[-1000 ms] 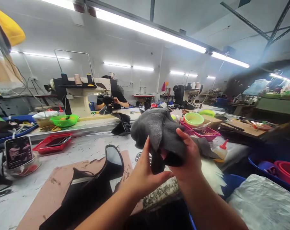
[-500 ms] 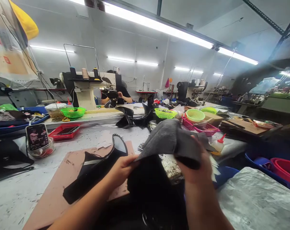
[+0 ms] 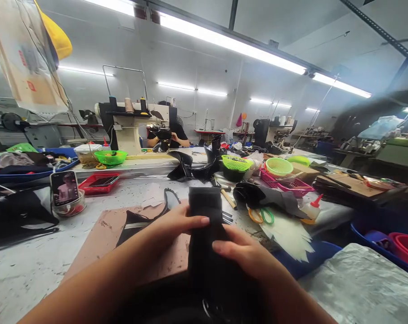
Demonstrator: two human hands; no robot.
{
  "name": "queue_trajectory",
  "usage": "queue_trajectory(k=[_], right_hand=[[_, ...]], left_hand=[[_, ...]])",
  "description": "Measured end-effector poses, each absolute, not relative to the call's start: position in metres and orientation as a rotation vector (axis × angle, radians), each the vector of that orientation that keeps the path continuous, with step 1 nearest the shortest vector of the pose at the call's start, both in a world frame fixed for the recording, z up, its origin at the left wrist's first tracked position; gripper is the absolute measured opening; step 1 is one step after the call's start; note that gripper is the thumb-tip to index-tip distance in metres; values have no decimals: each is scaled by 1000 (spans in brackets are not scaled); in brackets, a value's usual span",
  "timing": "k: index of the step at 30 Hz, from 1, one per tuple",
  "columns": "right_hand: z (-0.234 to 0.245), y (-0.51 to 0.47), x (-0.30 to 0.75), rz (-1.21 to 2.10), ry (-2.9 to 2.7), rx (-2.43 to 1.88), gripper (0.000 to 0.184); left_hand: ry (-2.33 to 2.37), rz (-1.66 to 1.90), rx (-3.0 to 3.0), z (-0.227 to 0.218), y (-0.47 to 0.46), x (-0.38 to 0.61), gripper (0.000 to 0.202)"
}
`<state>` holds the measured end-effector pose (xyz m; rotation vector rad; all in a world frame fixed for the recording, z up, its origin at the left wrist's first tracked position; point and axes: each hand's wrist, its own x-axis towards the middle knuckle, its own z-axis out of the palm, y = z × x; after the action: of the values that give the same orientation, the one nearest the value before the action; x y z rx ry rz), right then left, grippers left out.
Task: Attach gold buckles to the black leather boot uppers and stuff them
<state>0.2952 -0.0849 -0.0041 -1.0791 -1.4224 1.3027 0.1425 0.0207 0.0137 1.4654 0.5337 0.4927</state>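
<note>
Workshop scene, pale wall [image 3: 190, 63], tube lights [image 3: 230, 44], cluttered white desk [image 3: 18, 270]. I've got the left grip [image 3: 178, 220] clamped on the left side of the black piece [image 3: 205, 204], thumb across its front; right grip [image 3: 240, 247] clamped on its right side, slightly lower. Piece sits roughly upright between both; lower end lost in dark, can't tell where it ends. Left of it: pinkish board [image 3: 97, 243] under a second black part [image 3: 132, 219]. Just beyond, hammer [image 3: 229, 199]; rightward, scissors [image 3: 262, 215], orange and green handles, near a grey folded piece [image 3: 278, 200]. Farther out: green basket [image 3: 235, 166], magenta basket [image 3: 302, 189], red tray [image 3: 99, 192], propped phone [image 3: 65, 188]. Across, I see a sewing machine [image 3: 129, 139], person [image 3: 179, 130] behind.
</note>
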Motion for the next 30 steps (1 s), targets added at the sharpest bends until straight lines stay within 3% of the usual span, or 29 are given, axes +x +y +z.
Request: queue_trajectory(k=[4, 7, 9, 11, 12, 17, 21, 27, 30], right_hand=[[-9, -90, 303, 900, -2048, -1285, 23], [-4, -94, 328, 466, -1892, -1193, 26], [-1, -92, 345, 232, -1773, -1176, 46], [2, -88, 356, 228, -1902, -1206, 72], [2, -86, 360, 278, -1974, -1206, 76], [14, -86, 368, 524, -2054, -972, 32], [35, -86, 371, 799, -2143, -787, 37], [53, -67, 361, 370, -2325, -994, 12], [58, -57, 353, 139, -2382, -1186, 11]], left_hand=[[702, 604, 1554, 18, 19, 140, 29], [591, 626, 1704, 30, 20, 125, 32], [510, 630, 1767, 40, 19, 117, 36], [511, 698, 1784, 47, 19, 113, 31], [532, 751, 1774, 47, 21, 113, 29], [640, 867, 1570, 35, 35, 116, 28], [598, 877, 1434, 21, 39, 119, 37], [481, 766, 1347, 3, 43, 117, 50], [439, 717, 1325, -2, 41, 118, 60]])
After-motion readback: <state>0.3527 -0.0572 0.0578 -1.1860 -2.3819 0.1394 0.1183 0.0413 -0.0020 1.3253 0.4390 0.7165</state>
